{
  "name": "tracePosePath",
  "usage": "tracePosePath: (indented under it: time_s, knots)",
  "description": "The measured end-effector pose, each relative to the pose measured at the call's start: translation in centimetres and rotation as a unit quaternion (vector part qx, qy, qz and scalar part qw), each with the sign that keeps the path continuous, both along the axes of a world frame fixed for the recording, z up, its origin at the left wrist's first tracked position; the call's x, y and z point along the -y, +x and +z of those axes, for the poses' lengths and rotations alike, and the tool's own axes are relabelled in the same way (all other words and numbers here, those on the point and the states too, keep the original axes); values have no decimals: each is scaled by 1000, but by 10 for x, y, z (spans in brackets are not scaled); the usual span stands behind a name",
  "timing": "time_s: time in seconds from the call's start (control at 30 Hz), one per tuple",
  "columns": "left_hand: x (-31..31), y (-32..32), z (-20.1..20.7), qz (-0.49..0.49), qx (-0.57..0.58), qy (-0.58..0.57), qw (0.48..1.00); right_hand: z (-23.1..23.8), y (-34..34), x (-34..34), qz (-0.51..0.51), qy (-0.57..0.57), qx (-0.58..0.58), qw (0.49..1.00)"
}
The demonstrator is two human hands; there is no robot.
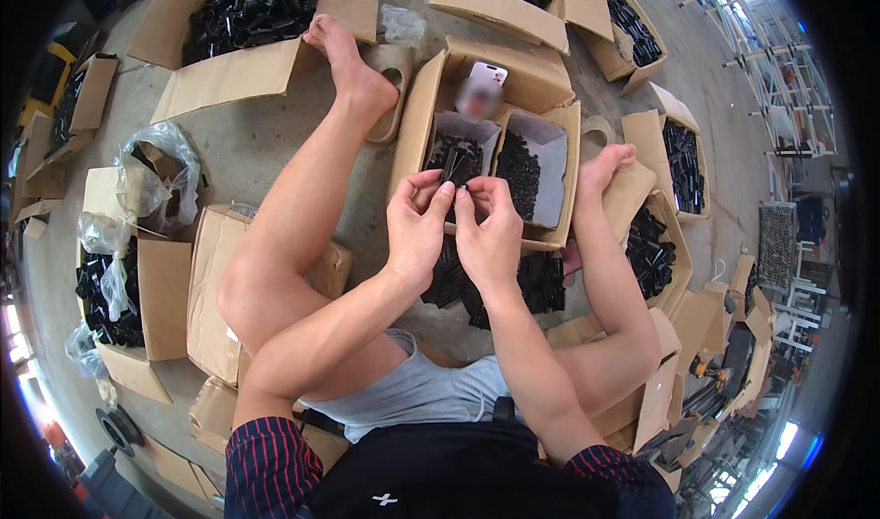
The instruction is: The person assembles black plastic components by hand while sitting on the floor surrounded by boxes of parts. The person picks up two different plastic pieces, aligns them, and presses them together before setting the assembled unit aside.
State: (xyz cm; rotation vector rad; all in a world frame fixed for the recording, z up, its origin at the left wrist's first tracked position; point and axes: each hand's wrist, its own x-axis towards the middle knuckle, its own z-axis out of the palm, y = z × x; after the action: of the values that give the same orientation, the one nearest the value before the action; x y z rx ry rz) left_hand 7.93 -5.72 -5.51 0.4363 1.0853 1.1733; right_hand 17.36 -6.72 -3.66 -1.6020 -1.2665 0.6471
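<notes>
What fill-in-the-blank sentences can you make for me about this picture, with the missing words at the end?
1. The left hand and right hand are at a piece whose colour is ____.
2. The cardboard box in front of the hands has ____ grey trays inside.
3. With no shoes or socks on, the person's feet are ____.
4. The stripes on the dark sleeves are ____.

Missing words: black; two; bare; red.

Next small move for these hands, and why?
Probably press gently with the right hand while the left hand steadies the black piece: both hands' fingertips meet at its near end, though any smaller part there can't be made out.
</notes>
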Motion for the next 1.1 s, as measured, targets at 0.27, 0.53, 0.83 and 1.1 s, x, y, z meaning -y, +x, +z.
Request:
tracePosePath:
  time_s: [0.27,0.53,0.83,1.1]
  knots:
    - [1,1,2,-2,-2,-2,1000,8,-4,4,-22,-21,10,999]
    - [4,3,-4,-3,-11,23,1000,8,4,6,-9,-19,36,999]
    - [2,0,1,-25,-19,21,999,18,5,4,-13,-55,50,997]
    - [3,0,-1,-26,-22,11,999,17,7,3,-22,-124,42,991]
